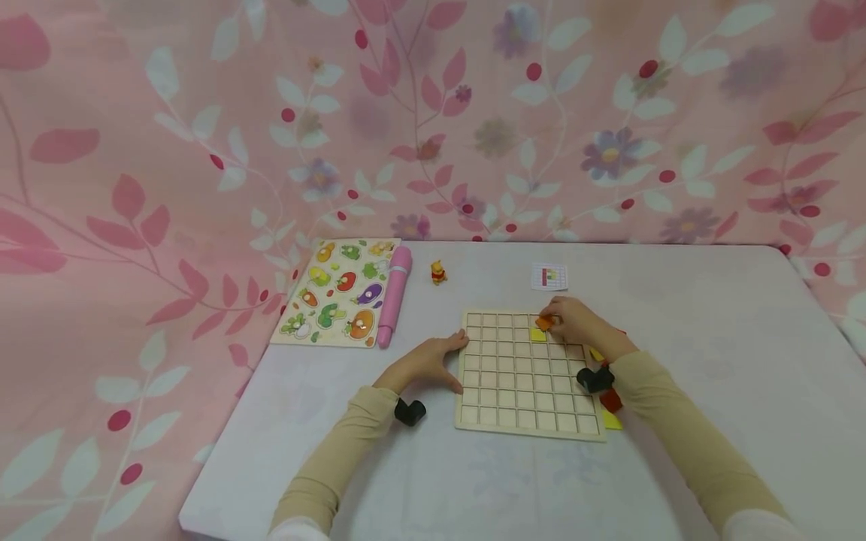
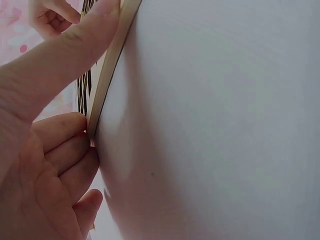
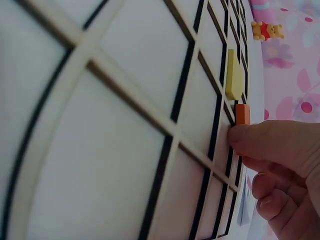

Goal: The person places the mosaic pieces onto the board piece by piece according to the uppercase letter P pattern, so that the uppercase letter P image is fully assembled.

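Observation:
A pale wooden grid board lies on the table before me. My left hand touches the board's left edge, its thumb and fingers spread apart along the rim; the left wrist view shows the thumb against that edge. My right hand pinches an orange square tile between thumb and finger at the board's far side. Just beside that tile sits a yellow tile in a grid cell. More yellow tiles and a red tile lie by the board's right edge, partly hidden by the right arm.
A small printed card lies beyond the board. To its left stands a little yellow bear figure. At the table's far left lie a vegetable puzzle board and a pink marker-shaped stick. A floral cloth hangs behind the table.

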Available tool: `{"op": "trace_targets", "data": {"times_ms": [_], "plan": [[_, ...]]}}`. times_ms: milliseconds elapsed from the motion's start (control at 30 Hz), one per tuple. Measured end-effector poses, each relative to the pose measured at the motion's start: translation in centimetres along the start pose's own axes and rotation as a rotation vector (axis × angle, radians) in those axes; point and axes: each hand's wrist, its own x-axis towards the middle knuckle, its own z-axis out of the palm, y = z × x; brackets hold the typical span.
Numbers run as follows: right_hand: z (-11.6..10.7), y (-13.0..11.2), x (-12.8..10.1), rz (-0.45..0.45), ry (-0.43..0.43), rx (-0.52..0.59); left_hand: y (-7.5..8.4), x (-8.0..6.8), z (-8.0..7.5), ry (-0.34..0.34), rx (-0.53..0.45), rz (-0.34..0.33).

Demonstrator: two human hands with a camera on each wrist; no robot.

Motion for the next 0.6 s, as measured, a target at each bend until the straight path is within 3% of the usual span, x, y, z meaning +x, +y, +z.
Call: {"op": "trace_targets", "data": {"times_ms": [167,300,433,600], "plan": [[-0.2,-0.5,0.8,0.04,-0.013,0.03,0.0,0.1,-0.2,0.008,0.006,-0.004],[-0.1,-1.4,1.4,0.068,-0.073,0.067,0.0,0.1,-0.1,0.002,0.002,-0.01],[0.5,-2.1,1.7,0.031,-0.101,0.068,-0.1,0.1,0.0,-0.004,-0.005,0.006],[1.0,-2.8,2.0,-0.005,-0.069,0.053,-0.2,0.2,0.1,-0.004,0.01,0.005]]}}
